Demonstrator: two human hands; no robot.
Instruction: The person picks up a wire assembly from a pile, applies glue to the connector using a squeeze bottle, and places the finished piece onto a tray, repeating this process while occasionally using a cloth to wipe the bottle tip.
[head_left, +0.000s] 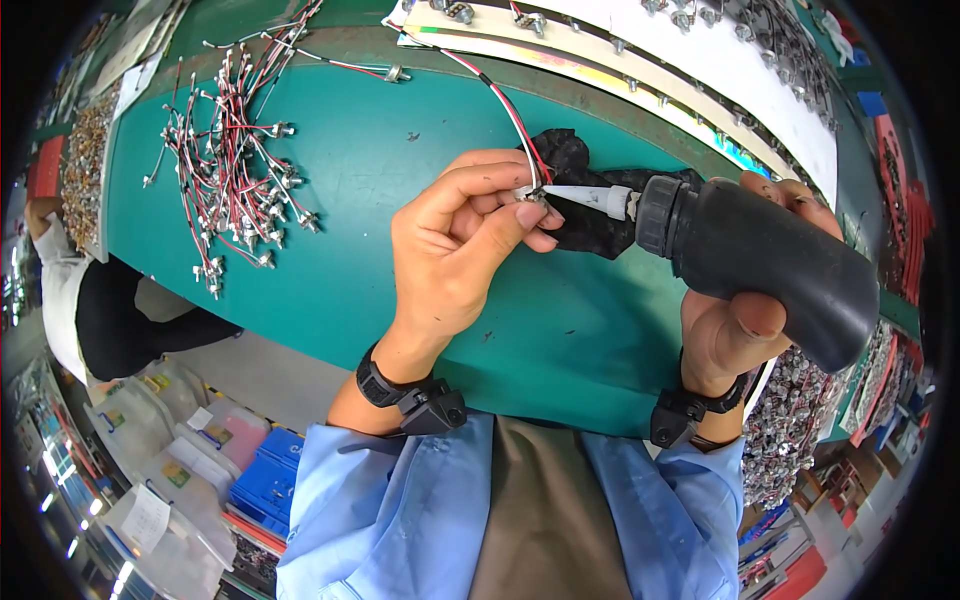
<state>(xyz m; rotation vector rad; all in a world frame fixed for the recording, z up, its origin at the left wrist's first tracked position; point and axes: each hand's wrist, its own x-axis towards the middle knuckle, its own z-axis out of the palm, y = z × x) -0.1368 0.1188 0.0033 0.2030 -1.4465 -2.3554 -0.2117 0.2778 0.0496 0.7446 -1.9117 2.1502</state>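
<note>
Between its thumb and fingers my left hand (450,235) pinches a small metal part with red, white and black wires (505,105) running up from it. My right hand (740,310) is wrapped round a black squeeze bottle (775,260), tilted so its white tapered nozzle (588,199) points left. The nozzle's tip meets or nearly meets the metal part; I cannot tell which. Behind the nozzle a crumpled black cloth (570,155) lies on the green table mat (330,140). To the left sits a tangled pile of similar wired parts (235,160).
A single wired part (397,74) lies near the mat's far edge. Pale strips (590,55) holding several metal parts stand at the back right. Many small parts (790,430) are heaped at the right. Plastic bins (270,480) stand low left, and another person (75,300) is beyond.
</note>
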